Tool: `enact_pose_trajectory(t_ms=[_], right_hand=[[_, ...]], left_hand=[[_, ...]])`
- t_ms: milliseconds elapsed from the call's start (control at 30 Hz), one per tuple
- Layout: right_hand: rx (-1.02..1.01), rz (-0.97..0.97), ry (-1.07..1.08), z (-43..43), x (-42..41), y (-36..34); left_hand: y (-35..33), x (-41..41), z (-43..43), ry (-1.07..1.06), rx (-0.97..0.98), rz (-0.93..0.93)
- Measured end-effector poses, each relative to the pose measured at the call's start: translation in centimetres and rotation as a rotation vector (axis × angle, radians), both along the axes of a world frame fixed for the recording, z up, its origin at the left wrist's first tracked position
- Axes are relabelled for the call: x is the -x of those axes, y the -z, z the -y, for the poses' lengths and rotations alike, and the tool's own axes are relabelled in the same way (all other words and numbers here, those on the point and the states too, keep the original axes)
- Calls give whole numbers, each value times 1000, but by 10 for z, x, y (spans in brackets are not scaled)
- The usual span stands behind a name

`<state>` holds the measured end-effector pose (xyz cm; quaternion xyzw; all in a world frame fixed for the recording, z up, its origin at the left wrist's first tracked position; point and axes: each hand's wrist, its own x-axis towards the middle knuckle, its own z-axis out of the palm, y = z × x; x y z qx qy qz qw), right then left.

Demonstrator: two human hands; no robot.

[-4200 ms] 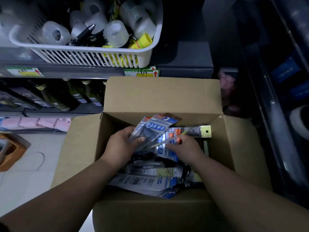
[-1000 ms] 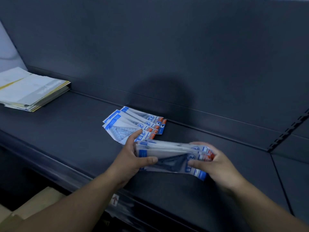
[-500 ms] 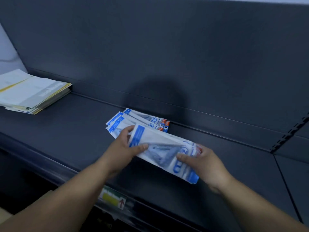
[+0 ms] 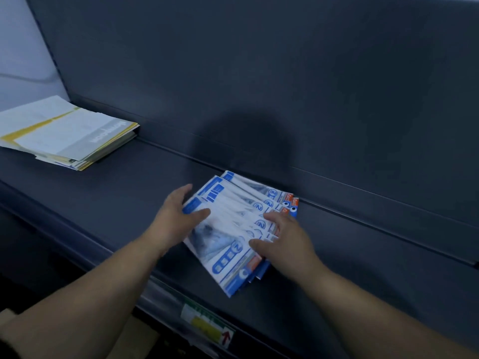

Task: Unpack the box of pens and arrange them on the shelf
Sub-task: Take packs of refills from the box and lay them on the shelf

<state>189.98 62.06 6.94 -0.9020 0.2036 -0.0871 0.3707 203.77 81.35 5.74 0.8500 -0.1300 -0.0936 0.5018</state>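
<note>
My left hand (image 4: 178,216) and right hand (image 4: 285,243) rested open, gripping nothing, on the fanned blue-and-white plastic pen packets (image 4: 228,244), which I judged needed gentle inward squaring on the dark metal shelf (image 4: 103,203).

Two hands: left hand (image 4: 176,216), right hand (image 4: 283,243). About six pen packs (image 4: 233,218), overlapped. One paper pile (image 4: 64,133) at ten o'clock. One price tag (image 4: 207,326) at six o'clock.

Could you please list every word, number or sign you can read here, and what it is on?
"2", in blue circles: pen packets.
Red up arrow: shelf-edge label.
Grey word on the paper stack: too blurred to read.
Other packet print: too blurred.
</note>
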Motion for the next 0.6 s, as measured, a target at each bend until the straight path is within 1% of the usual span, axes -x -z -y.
enact_pose_trajectory(t_ms=[67,133,167,267,367,433,533,600], right_hand=[[176,2,-66,-3,2,1],[302,-73,-169,-9,3,4],[353,-130,-216,-12,3,7],[444,-239,-276,-16,6,16],[437,-260,-302,-16,9,21],[402,-275,-331,-17,11,25],[368,-294,-352,-15,6,31],[372,-298,-354,-12,-4,31]], left_hand=[[13,5,3,24,-290,152],[26,15,7,101,-541,212],[32,19,8,125,-609,218],[37,24,7,103,-699,232],[34,27,3,62,-751,298],[35,34,0,93,-725,347],[40,40,0,192,-728,274],[41,35,4,182,-740,245]])
